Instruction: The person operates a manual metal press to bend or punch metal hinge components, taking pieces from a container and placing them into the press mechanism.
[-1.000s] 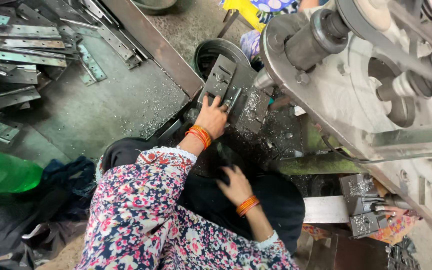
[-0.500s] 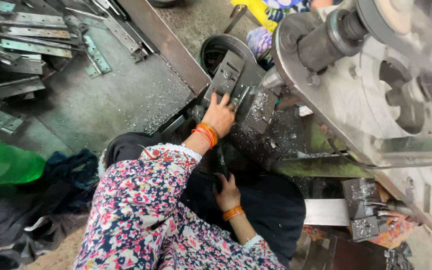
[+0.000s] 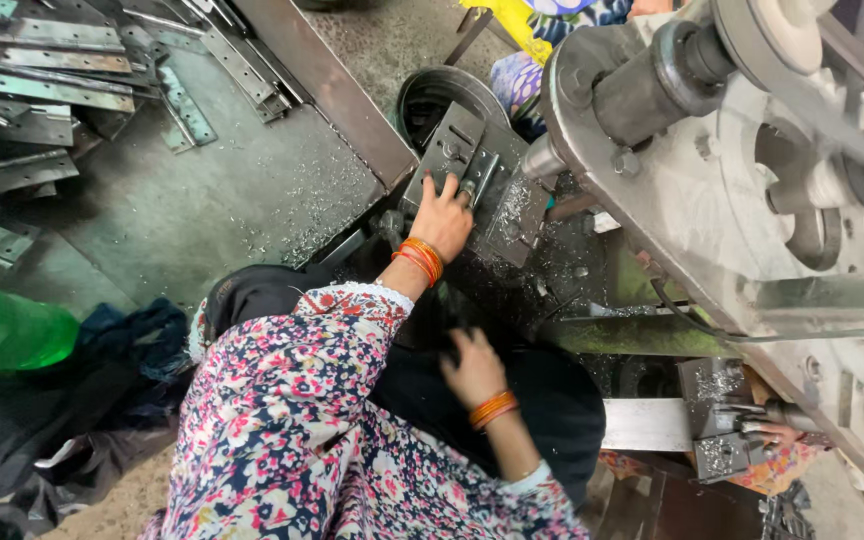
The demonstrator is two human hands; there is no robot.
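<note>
A grey metal hinge plate (image 3: 460, 160) lies on the press bed, just in front of a round black bin (image 3: 432, 95) and beside the big flywheel machine (image 3: 712, 180). The person's left hand (image 3: 444, 215) rests flat on the plate, fingers spread over it, pressing rather than gripping. The right hand (image 3: 472, 365) hangs lower, over dark cloth on the lap, fingers loosely curled; I cannot tell whether it holds anything. Off to the left, more hinge strips (image 3: 42, 90) lie piled on the steel table (image 3: 202, 210), and a green bottle (image 3: 2, 330) lies near the edge.
</note>
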